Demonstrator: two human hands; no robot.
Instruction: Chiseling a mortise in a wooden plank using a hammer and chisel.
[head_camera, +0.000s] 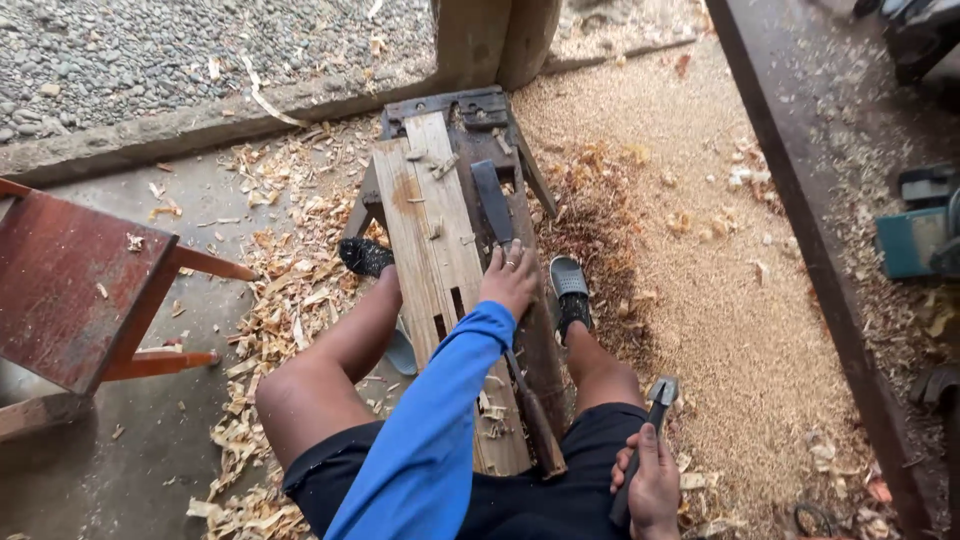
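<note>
Plank, pale wood with two slots, lies along a narrow dark tabletop between the seated person's knees. Long flat blade rests beside it. Left hand presses flat on plank and blade end, fingers spread; right hand grips a hammer at the thigh. Wood shavings litter the floor.

left hand flat on plank; right hand grips hammer.

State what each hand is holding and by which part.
The right hand grips a hammer by the lower end of its handle. The left hand holds nothing; it presses flat on a long chisel lying on the wooden bench.
</note>
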